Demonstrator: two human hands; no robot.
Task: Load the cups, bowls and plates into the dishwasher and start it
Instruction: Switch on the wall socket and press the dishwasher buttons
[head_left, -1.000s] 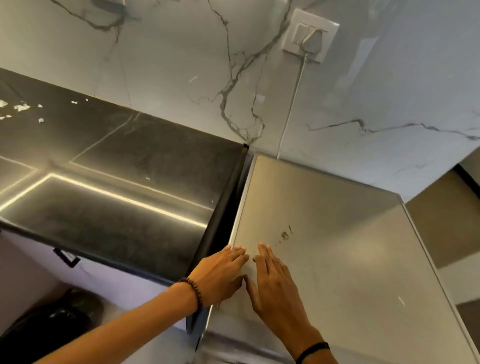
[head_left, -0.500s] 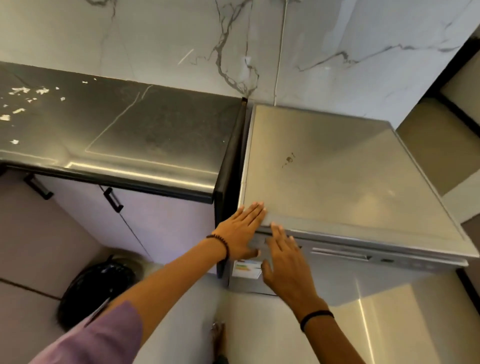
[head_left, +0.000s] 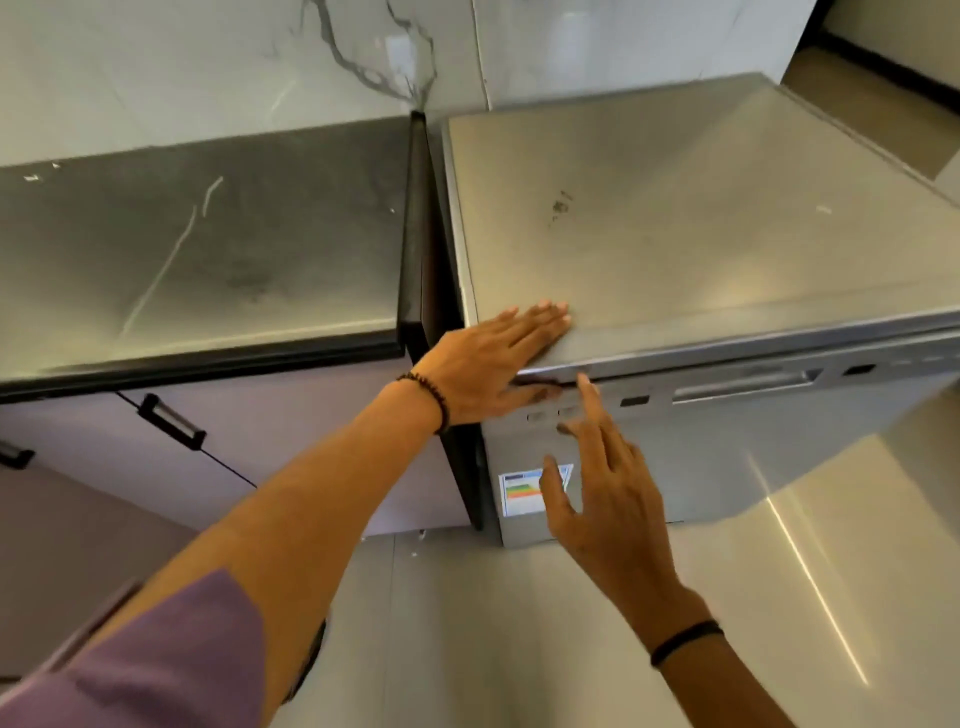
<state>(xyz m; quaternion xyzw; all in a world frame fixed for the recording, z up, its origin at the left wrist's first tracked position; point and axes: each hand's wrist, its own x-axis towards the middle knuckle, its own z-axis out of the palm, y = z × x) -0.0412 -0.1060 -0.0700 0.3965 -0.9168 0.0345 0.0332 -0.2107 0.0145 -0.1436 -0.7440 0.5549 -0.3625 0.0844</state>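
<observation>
Change since earlier frames: your right hand (head_left: 608, 499) has come off the lid and down onto the door front, with its forefinger now raised to the top strip. Your left hand (head_left: 488, 364) has stayed on the front left corner of the dishwasher (head_left: 727, 234).
Counter (head_left: 208, 249): dark and glossy, just left of the machine, with a narrow gap between them.
Cabinet handle (head_left: 171, 421): black, on the pale door beneath the counter.
Left hand: flat, fingers straight and together, palm pressing on the lid. The thumb lies below the lid's lip and is blurred. It holds nothing.
Buttons (head_left: 537, 417): small pale ovals at the left end of the door's top strip, just below your left hand.
Right hand: fingers apart and loosely extended, gripping nothing. The forefinger tip (head_left: 584, 382) lies at the seam between lid and door, just right of the buttons. Whether it touches cannot be told.
Energy label (head_left: 519, 493): coloured sticker on the door, partly behind your right thumb.
Handle recess (head_left: 743, 387): long slot to the right of both hands, untouched. The door is shut.
Cups, bowls, plates: none in view, so whether they are already inside cannot be told.
Meaning for the task: moving from lid to control strip suggests either the starting step or feeling for the door's edge. It is the former only if the racks are already filled.
</observation>
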